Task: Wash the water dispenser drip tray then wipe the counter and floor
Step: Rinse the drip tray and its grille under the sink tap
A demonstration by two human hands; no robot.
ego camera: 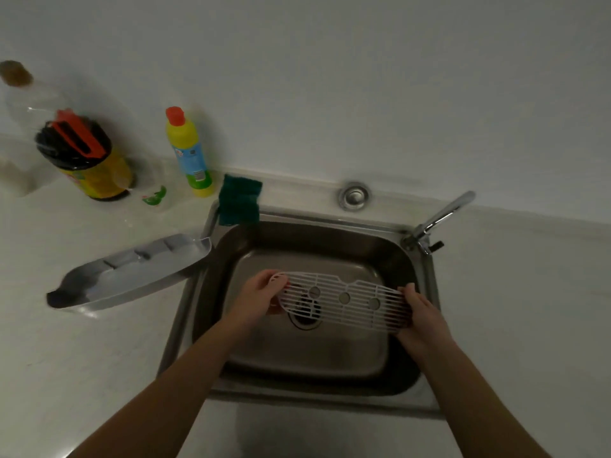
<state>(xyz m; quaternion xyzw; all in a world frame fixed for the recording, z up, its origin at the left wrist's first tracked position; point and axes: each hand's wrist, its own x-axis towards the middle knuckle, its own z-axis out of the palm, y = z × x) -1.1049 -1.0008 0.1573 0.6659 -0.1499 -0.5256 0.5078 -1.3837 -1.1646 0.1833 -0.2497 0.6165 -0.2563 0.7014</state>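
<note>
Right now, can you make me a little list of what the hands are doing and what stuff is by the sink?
left hand: holds left end of the white grille
right hand: holds its right end
grille position: over the sink, above the drain
tray base: on the counter, left of sink
sponge: green, on sink's back rim
tap: no water visible
bottles: yellow bottle, yellow jar

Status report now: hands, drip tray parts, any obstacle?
Left hand, right hand gripping white slotted plastic grate over steel sink. Grey tray base on counter. Tap dry, nothing blocking.
</note>
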